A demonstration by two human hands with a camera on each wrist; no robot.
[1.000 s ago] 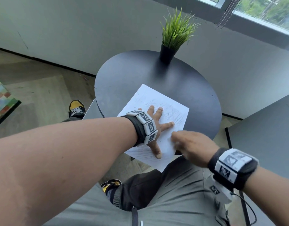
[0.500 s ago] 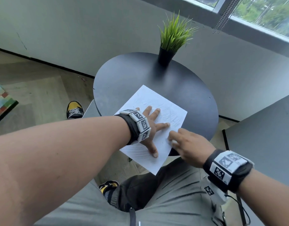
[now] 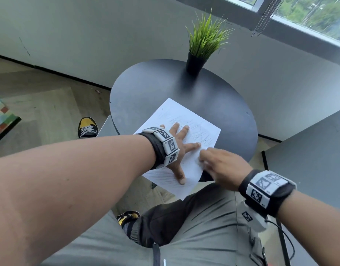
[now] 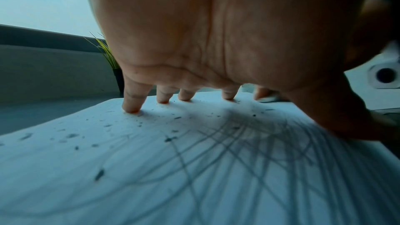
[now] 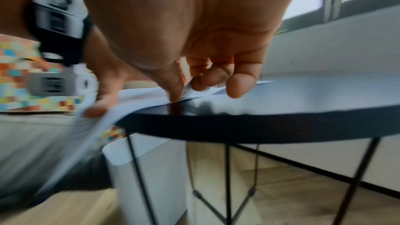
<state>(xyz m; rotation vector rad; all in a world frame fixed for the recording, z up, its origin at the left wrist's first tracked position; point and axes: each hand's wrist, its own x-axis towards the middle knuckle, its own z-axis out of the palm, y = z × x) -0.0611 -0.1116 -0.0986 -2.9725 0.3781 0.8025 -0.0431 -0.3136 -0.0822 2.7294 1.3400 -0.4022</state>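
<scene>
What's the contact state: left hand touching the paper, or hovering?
Touching. The left wrist view shows the left hand with its fingertips pressed onto the paper, no gap beneath them. The head view agrees: the hand lies spread on it.

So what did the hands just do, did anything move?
The right hand, pinching a small white piece, slid a little further onto the paper, closer to the index fingertip of the left hand. Nothing was picked up or let go. The left hand stayed spread, pressing the paper on the table; the plant stayed put.
</scene>
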